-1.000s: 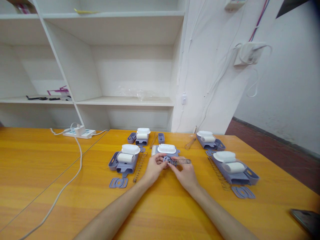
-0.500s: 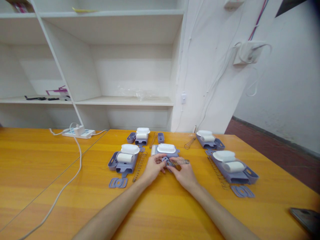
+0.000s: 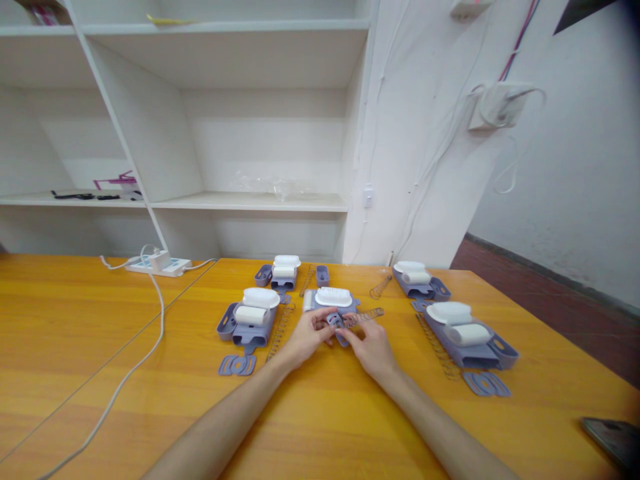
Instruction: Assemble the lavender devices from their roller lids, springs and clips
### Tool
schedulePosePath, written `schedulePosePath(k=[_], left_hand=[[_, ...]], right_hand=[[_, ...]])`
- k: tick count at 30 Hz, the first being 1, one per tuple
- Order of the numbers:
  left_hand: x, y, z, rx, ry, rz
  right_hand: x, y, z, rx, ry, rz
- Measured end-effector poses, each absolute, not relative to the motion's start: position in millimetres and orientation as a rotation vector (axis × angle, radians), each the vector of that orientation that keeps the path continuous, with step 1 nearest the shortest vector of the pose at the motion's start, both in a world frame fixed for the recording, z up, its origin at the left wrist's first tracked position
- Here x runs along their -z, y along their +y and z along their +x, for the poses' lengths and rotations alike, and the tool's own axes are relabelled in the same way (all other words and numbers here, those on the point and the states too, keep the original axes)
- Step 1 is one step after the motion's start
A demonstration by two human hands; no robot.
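My left hand (image 3: 311, 333) is closed on a small grey-purple plastic plate with slots (image 3: 335, 321), held just above the table. My right hand (image 3: 369, 343) pinches the near end of a long metal coil spring (image 3: 367, 317) against that plate; the spring's free end points right and slightly up. Behind both hands lies a grey-purple case with a white oval lid (image 3: 333, 297) on top and a white roller (image 3: 307, 300) at its left. Part of the case is hidden by my fingers.
Similar sets with springs stand left (image 3: 253, 317), back left (image 3: 285, 272), right (image 3: 465, 333) and back right (image 3: 414, 279). Flat slotted plates (image 3: 237, 365) lie at front left. A power strip (image 3: 160, 265) with a white cable is further left; a phone (image 3: 613, 437) is at the right edge.
The spring's free end has swung upward and a little right. The slotted plate has turned so that more of its face shows. Both hands keep their grip.
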State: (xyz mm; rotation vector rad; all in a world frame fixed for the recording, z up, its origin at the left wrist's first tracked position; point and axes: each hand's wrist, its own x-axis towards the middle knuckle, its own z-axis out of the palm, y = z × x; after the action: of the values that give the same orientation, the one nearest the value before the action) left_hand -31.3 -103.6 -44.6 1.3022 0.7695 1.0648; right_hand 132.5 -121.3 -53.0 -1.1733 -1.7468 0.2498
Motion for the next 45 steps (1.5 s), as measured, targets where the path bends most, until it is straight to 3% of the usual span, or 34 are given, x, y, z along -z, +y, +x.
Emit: schedulePosePath(k=[22, 31, 45], left_hand=[[47.6, -103.8, -29.6, -1.038, 0.706, 1.307], [44.5, -102.6, -30.4, -0.992, 0.758, 1.306], [46.1, -99.8, -31.6, -0.983, 0.778, 1.33]], right_hand=[[52.7, -122.2, 130.6, -0.247, -1.757, -1.229], [40.2, -122.5, 139.2, -0.475, -1.85, -1.111], [41.4, -120.5, 146.7, -0.364, -2.008, -1.057]])
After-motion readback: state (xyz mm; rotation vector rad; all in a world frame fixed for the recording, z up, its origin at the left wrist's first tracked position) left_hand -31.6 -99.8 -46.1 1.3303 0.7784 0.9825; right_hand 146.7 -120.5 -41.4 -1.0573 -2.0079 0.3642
